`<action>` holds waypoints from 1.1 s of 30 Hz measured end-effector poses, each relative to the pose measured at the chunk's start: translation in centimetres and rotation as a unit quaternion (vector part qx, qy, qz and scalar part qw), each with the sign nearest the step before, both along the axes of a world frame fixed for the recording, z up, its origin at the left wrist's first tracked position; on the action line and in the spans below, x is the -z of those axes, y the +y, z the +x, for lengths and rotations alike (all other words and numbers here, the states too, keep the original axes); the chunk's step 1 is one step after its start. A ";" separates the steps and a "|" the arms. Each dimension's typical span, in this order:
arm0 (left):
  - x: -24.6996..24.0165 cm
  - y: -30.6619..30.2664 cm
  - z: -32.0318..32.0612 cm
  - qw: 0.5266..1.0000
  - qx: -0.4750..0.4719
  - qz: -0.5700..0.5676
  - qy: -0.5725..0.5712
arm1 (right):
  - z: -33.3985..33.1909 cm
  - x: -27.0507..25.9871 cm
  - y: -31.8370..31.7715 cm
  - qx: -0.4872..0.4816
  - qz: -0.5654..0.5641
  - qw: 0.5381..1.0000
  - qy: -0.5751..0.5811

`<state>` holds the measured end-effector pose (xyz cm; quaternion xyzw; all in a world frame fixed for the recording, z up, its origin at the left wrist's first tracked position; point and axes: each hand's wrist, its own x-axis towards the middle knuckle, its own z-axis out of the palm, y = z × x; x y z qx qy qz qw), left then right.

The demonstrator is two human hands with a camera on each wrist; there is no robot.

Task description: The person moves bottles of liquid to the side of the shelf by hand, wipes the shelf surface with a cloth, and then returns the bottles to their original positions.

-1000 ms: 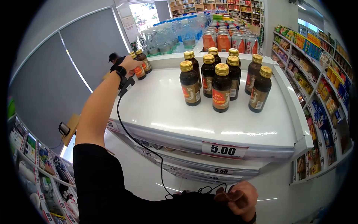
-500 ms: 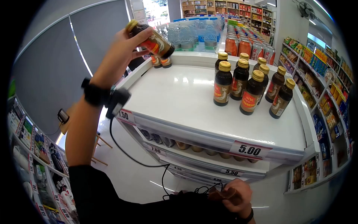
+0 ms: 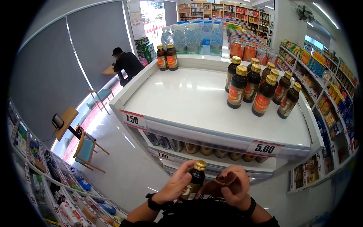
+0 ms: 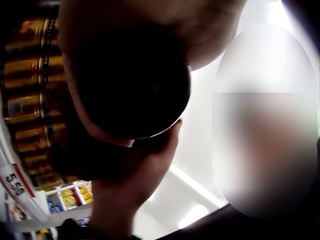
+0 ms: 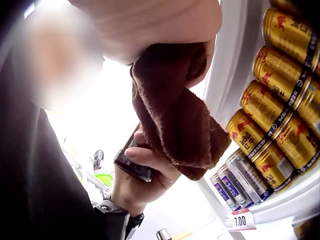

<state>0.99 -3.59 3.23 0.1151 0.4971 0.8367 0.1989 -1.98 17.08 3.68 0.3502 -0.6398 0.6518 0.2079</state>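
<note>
**A:** Bottle (image 3: 196,178), where from your hands?

**B:** In your left hand (image 3: 173,189), on the side facing your right hand (image 3: 239,192). Left is the nearer hand, being on it. Long axis roughly upright in the head view, gold cap (image 3: 200,165) on top, leaning a little toward your right.

**A:** Left hand's state?

**B:** Narrowed round the bottle: thumb on one side, fingers on the other. Base out of clear sight from the head; left wrist view too dark to read the finger wrap.

**A:** And the right?

**B:** Fingers curled into brown cloth (image 5: 175,117), one part of it hanging loose. Cloth lies just beside the bottle, on your right hand's side. Contact between the two: cannot tell.

**A:** Round about?

**B:** White shelf (image 3: 177,94) beyond both hands. On it, a bottle pair (image 3: 172,60) far off to their left, a bottle cluster (image 3: 235,92) ahead and to their right.
</note>
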 end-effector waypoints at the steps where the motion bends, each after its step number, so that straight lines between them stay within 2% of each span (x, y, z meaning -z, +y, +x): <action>1: 0.4 0.9 0.1 0.996 -0.011 -0.068 0.060 | 0.1 -1.1 -0.7 0.057 0.083 0.994 0.032; 2: 1.0 2.0 0.3 0.983 -0.023 -0.136 0.120 | 0.3 -1.7 -1.6 0.115 0.165 0.978 0.063; 3: 1.6 3.1 0.4 0.943 -0.071 -0.197 0.258 | 0.3 -1.3 -2.3 0.120 0.160 0.978 0.053; 4: 1.9 2.9 0.3 0.944 -0.067 -0.197 0.258 | 0.4 -1.1 -2.3 0.124 0.161 0.978 0.052; 6: 2.4 2.7 -0.1 0.903 -0.066 -0.297 0.301 | 0.7 -0.9 -2.1 0.139 0.233 0.962 -0.013; 7: 2.8 2.6 -0.1 0.900 -0.039 -0.332 0.281 | 0.6 -0.7 -1.8 0.136 0.244 0.960 -0.023; 8: 2.8 2.7 0.0 0.900 -0.027 -0.330 0.282 | 0.7 -0.6 -1.7 0.147 0.242 0.959 -0.029; 10: 2.8 3.2 0.3 0.880 -0.043 -0.347 0.322 | 0.9 -0.7 -1.3 0.113 0.206 0.964 -0.123; 12: 2.7 3.4 -0.1 0.875 -0.024 -0.351 0.332 | 1.0 -1.1 -0.8 0.121 0.193 0.964 -0.138; 14: 2.4 3.6 -0.2 0.854 -0.004 -0.402 0.331 | 1.0 -1.3 0.1 0.086 0.215 0.956 -0.178; 16: 3.0 3.8 -0.4 0.839 -0.002 -0.405 0.362 | 0.9 -0.6 0.7 0.081 0.224 0.950 -0.202; 18: 3.2 4.0 -0.4 0.828 0.011 -0.428 0.362 | 1.1 -0.4 1.2 -0.031 0.124 0.917 -0.377; 19: 3.1 4.1 -0.5 0.828 0.016 -0.426 0.363 | 1.1 -0.6 1.5 -0.067 0.108 0.906 -0.404; 22: 2.7 4.3 -0.6 0.837 0.058 -0.418 0.348 | 1.2 -0.1 2.2 -0.072 0.078 0.900 -0.422; 24: 2.6 4.5 -0.5 0.841 0.076 -0.419 0.334 | 1.2 -0.6 2.8 -0.072 0.100 0.892 -0.436; 26: 2.1 4.6 -0.4 0.841 0.080 -0.413 0.339 | 1.0 0.0 3.2 -0.108 0.101 0.880 -0.452; 31: 2.5 4.6 -0.4 0.836 0.061 -0.408 0.361 | 0.7 0.0 3.1 -0.083 0.080 0.895 -0.430; 33: 2.9 4.6 -0.7 0.810 0.015 -0.372 0.452 | 0.5 0.4 2.9 -0.069 0.065 0.903 -0.418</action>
